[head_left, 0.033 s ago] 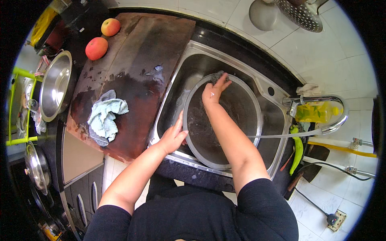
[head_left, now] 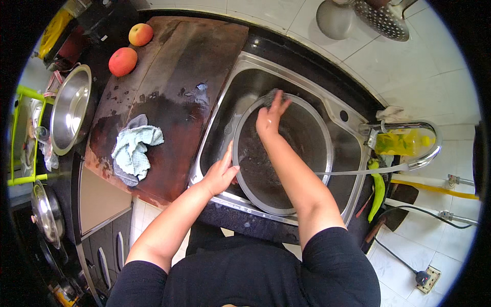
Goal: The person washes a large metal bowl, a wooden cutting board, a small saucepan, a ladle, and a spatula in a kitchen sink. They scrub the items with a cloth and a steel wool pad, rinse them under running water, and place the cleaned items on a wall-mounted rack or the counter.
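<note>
Here's the steel sink (head_left: pixel 250 87), open room showing in its far-left corner, a slimmer gap on the right; inside it sits the round pan (head_left: pixel 255 148), near edge close to the sink's front rim, its inside dark and wet-looking; the tap's (head_left: pixel 439 146) thin stream (head_left: pixel 348 173) meets its right side; left hand (head_left: pixel 221 174) open, fingers straight along the left rim; right hand (head_left: pixel 269 120), fingers partly spread, holding a blurred grey scrubber (head_left: pixel 268 98) at the far rim

Bare slab (head_left: pixel 174 158) opens a way between crumpled cloth (head_left: pixel 135 148) and sink (head_left: pixel 291 78), while the right forearm (head_left: pixel 294 174) and water stream (head_left: pixel 363 172) cross the round pan's rim (head_left: pixel 327 130).
</note>
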`<state>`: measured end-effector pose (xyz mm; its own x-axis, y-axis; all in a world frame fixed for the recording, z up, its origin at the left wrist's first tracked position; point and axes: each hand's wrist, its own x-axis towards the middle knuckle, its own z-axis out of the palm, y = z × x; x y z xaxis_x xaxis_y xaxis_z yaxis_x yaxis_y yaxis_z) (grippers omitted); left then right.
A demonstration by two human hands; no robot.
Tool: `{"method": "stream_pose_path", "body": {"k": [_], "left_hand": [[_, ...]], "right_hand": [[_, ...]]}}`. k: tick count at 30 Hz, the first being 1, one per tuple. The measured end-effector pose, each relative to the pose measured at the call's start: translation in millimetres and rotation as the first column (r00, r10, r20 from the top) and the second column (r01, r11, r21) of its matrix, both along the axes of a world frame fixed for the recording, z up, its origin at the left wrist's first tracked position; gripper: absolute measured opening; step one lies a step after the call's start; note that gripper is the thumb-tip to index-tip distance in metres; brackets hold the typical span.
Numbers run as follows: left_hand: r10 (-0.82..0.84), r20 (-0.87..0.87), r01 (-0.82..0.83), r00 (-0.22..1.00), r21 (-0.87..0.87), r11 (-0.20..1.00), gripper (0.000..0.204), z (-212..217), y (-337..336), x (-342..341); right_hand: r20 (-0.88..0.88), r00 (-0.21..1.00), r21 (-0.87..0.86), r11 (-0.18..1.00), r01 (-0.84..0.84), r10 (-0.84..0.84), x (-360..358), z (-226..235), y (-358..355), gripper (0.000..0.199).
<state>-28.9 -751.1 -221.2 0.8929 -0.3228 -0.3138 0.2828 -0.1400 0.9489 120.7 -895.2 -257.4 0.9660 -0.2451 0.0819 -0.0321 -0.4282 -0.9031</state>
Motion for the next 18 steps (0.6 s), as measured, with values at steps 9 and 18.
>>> {"method": "stream_pose_path", "body": {"k": [9, 18], "left_hand": [[-0.044, 0.158, 0.033, 0.986, 0.07, 0.997, 0.072, -16.7, 1.3, -2.5], [-0.016, 0.008, 0.016, 1.0, -0.026, 1.0, 0.074, -5.8, 0.6, -2.7]], "right_hand": [[-0.621, 0.082, 0.095, 0.179, -0.979, 0.78, -152.4, -16.3, -111.4, 0.082], [-0.416, 0.902, -0.723, 0.643, -0.253, -0.114, -95.0, -77.1, -86.4, 0.07]]}}
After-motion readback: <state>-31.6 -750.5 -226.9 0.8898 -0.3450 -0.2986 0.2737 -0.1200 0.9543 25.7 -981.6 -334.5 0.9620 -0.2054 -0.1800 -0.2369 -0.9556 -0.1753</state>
